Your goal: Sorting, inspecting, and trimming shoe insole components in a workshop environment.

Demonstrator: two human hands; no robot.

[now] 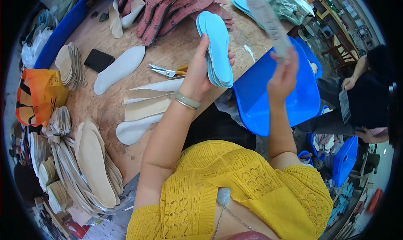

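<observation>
My left hand (197,74) is wrapped round a stack of light blue insoles (219,51), held upright above the table with the thumb along one side. Up at the right, my right hand (283,78) pinches the lower end of a long greyish flat piece (268,23), smeared by motion, so its kind is unclear. Below that hand stands a blue plastic bin (258,101), beside the table edge. Scissors (163,70) with orange handles lie left of my left wrist, near several pale insoles (142,103).
Dark red insole-shaped pieces (168,9) are heaped at the far side. A black phone (99,60), a white insole (119,70) and an orange bag (42,97) lie on the left. Stacked beige insoles (94,164) fill the near left. Another person (369,89) is at the right.
</observation>
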